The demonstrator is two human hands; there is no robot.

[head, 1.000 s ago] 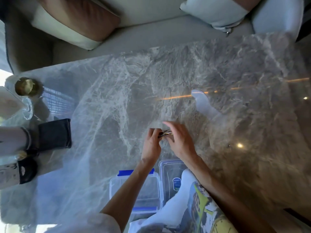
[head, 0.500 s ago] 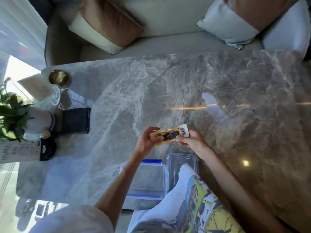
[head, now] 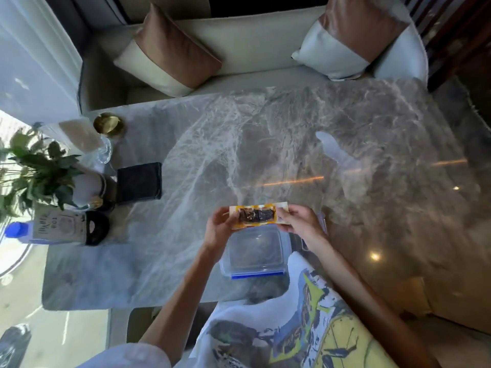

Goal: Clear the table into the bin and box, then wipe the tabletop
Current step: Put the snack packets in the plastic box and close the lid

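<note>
I hold a yellow snack packet [head: 256,215] with a dark filling flat between both hands, just above the near edge of the grey marble table [head: 292,134]. My left hand [head: 219,226] pinches its left end and my right hand [head: 297,220] pinches its right end. Directly below the packet sits a clear plastic box [head: 254,253] with blue clips, open at the top. Its lid is mostly hidden behind my right wrist.
At the table's left end stand a potted plant [head: 39,171], a black cloth [head: 139,184], a gold dish [head: 109,124], a glass item [head: 87,144] and a labelled bottle with a blue cap [head: 50,229]. A sofa with two cushions [head: 170,51] runs along the far side.
The packet has been lifted from the tabletop and stretched out flat between both hands, now above the box. The camera has pulled back and shows more of the table and sofa.
</note>
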